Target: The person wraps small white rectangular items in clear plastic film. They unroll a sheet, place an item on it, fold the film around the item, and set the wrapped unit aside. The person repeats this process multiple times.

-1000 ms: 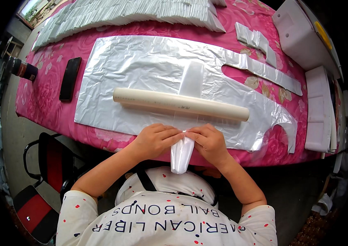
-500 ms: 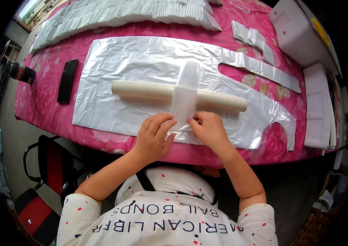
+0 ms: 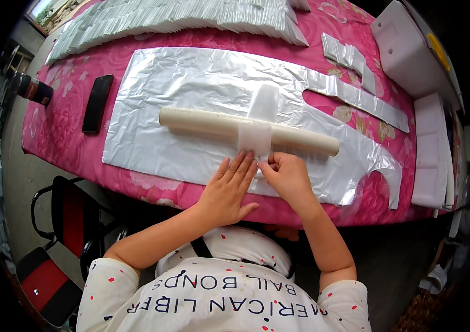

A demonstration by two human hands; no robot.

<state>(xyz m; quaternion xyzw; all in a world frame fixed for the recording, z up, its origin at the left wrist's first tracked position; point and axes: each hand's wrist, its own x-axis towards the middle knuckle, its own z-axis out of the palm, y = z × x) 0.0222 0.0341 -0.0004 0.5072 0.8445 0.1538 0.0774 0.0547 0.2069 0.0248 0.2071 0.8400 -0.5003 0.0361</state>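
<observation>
A pale cream tube (image 3: 201,120) lies across a large silvery-white plastic bag (image 3: 152,83) spread flat. A frosted, translucent plastic strip (image 3: 254,135) laps over the near side of the tube at its middle, and its far part (image 3: 265,102) lies on the bag beyond. My left hand (image 3: 228,185) is open, fingers stretched flat with the tips touching the strip's near edge. Just right of them, my right hand (image 3: 289,176) is closed, thumb and forefinger pinched together beside the strip's near corner. What sits between those fingertips is too small to make out.
A long row of stacked folded white bags (image 3: 190,22) fills the table's far side. A black phone (image 3: 97,104) and a dark jar (image 3: 33,88) are at left. A small folded bundle (image 3: 348,55) and white foam boxes (image 3: 431,149) stand at right, on pink flowered cloth (image 3: 63,127).
The strip's near part has come down so bare tube shows beyond it. My left hand has moved right and flattened against its near edge. My right hand remains pinched, slightly further right.
</observation>
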